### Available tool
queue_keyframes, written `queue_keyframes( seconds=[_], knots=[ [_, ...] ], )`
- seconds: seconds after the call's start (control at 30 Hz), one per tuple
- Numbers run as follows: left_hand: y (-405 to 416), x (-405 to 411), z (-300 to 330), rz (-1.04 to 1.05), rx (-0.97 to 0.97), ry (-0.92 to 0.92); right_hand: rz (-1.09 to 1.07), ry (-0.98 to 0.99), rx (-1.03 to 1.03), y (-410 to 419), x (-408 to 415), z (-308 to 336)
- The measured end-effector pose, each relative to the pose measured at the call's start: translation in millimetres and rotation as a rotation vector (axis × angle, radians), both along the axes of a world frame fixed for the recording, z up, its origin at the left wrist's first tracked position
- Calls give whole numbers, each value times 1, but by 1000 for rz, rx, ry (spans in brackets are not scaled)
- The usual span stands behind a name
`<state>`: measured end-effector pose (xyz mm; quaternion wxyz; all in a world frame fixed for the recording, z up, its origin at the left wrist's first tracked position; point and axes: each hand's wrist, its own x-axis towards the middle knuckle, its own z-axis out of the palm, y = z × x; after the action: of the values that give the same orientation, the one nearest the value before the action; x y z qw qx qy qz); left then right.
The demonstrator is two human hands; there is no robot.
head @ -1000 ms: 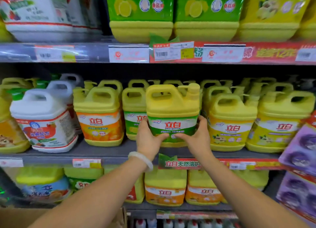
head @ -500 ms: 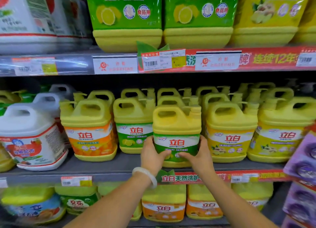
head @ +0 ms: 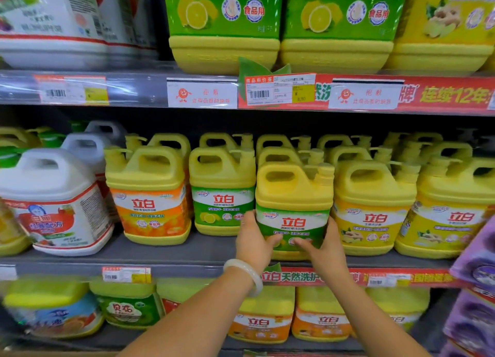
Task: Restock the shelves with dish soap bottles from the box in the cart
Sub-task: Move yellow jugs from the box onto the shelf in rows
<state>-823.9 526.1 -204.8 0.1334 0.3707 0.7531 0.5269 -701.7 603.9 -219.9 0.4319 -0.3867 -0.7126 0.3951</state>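
A white plastic jug with a red-and-white label (head: 51, 204) is standing at the left end of the middle row, with a grey-white jug of the same shape (head: 85, 147) sitting just behind it. A white paper price tag with a barcode and a yellow patch (head: 280, 89) is hanging on the upper rail, overlapping a long red printed banner strip (head: 442, 95) that is running off to the right. Two white notice cards with a red cartoon figure (head: 202, 93) are flanking the tag. Purple soft packs (head: 474, 271) are crowding the near right edge. A pale jade-like bangle (head: 245, 275) is circling a wrist.
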Motion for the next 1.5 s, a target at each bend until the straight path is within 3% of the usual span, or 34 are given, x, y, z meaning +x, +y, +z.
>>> queue_keyframes(
  seconds=[0.13, 0.27, 0.43, 0.67, 0.8, 0.97, 1.27, 1.5],
  knots=[
    [-10, -3, -3, -67, -90, 9, -148, -56, -99, -5, 3, -14],
    [-52, -15, -23, -78, -193, 63, -231, -200, -16, -49, -4, -40],
    [-140, -67, -65, 33, -302, 76, 204, -372, 195, -111, -53, -62],
    [-313, -190, -129, 298, -764, -125, 685, -648, 204, -224, -162, -106],
    [-393, -234, -152, 343, -915, -136, 844, -869, 41, -292, -219, -152],
    [-466, -270, -205, 372, -1098, -279, 847, -1035, -262, -373, -268, -219],
    [-518, -331, -296, 290, -1128, -441, 805, -921, -839, -461, -338, -316],
    [-512, -340, -345, 410, -1163, -528, 606, -776, -948, -489, -373, -369]
  ],
)
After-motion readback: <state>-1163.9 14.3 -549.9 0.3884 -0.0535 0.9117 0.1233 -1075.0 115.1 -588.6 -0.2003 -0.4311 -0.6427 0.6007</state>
